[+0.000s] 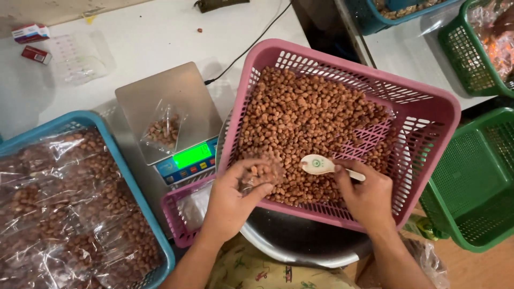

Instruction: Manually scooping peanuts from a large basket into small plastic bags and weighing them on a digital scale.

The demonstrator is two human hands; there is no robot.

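My left hand (231, 199) holds a small clear plastic bag (261, 172) with some brown coated peanuts in it, at the near edge of a pink basket (428, 115). The basket is full of loose coated peanuts (305, 123). My right hand (367, 195) grips the handle of a white plastic spoon (319, 165), whose bowl lies on the peanuts next to the bag's mouth. Another small clear bag (162, 130) with a few peanuts rests on the steel plate of a digital scale (176, 88) with a lit green display.
A blue basket (126, 176) at the left holds several filled clear bags. A smaller pink basket (179, 222) and a metal bowl (300, 249) sit under the big one. Green baskets (476, 182) stand right. Small red boxes (31, 33) lie far left.
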